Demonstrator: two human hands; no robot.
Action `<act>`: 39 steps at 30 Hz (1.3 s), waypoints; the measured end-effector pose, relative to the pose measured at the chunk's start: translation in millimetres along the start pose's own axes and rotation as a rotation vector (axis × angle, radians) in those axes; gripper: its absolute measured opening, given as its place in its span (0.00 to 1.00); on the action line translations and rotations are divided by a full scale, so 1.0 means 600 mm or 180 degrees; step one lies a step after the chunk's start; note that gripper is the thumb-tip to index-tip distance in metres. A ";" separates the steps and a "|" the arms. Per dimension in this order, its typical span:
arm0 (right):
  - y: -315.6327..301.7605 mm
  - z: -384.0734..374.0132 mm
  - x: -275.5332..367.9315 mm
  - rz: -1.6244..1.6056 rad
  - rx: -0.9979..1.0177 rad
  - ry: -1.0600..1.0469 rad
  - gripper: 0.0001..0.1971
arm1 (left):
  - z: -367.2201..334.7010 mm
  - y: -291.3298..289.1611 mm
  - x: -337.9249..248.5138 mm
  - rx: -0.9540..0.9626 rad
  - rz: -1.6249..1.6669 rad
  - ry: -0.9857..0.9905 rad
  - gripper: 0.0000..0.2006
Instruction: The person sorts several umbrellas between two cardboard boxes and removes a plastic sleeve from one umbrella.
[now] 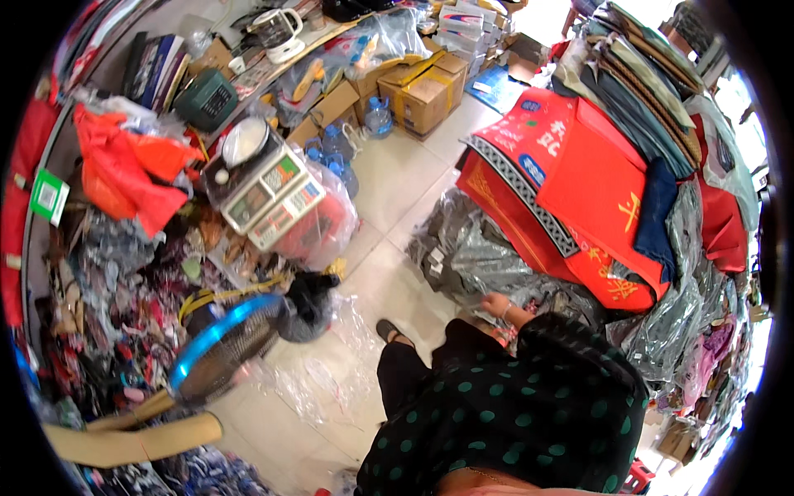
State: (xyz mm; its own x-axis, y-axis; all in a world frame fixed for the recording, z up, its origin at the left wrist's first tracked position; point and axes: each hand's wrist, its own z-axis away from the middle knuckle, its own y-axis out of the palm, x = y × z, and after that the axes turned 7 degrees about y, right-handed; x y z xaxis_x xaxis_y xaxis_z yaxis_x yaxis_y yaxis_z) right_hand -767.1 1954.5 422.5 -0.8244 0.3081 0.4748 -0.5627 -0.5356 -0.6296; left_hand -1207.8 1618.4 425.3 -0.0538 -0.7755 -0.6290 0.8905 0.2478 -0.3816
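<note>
My right hand, with a bracelet at the wrist, reaches out from a black sleeve with green dots. Its small fingers look curled together; what they hold, if anything, I cannot make out. Just beyond the hand lies a heap of dark garments in clear plastic bags. Above that heap, red printed cloths are spread, one edged with a black-and-white patterned band. Dark blue folded fabric rests on their right side. My left hand is out of view.
Folded trousers are stacked at the upper right. On the left stand a fan with a blue rim, a digital scale and piled clothes. Loose clear plastic lies on the tiled floor. A cardboard box and water bottles sit farther off.
</note>
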 end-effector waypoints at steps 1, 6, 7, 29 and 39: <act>-0.006 -0.017 -0.045 0.0290 0.0255 0.0472 0.18 | -0.067 -0.008 -0.063 0.0122 0.0020 0.0150 0.17; -0.028 -0.044 -0.029 -0.0056 0.0301 0.0785 0.19 | -0.364 -0.081 -0.393 0.0597 -0.0050 0.0921 0.20; -0.039 -0.050 -0.011 -0.0518 0.0082 0.1284 0.19 | -0.418 -0.075 -0.462 0.0811 -0.0010 0.1076 0.20; -0.624 -0.726 0.235 -0.1251 -0.1780 0.1436 0.19 | -1.013 0.515 -1.414 0.1923 -0.1132 0.1315 0.17; -0.618 -0.715 0.135 -0.3685 -0.1503 0.3463 0.14 | -1.138 1.026 -1.863 0.2646 -0.2416 0.2856 0.15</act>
State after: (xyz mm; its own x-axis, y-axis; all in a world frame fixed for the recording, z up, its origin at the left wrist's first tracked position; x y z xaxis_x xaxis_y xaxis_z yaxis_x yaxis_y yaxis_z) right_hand -650.9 2515.4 430.4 0.4782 0.8262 0.2977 -0.6681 0.5623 -0.4874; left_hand -908.0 3034.1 431.2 -0.6083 0.1343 -0.7823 0.5018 -0.6986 -0.5101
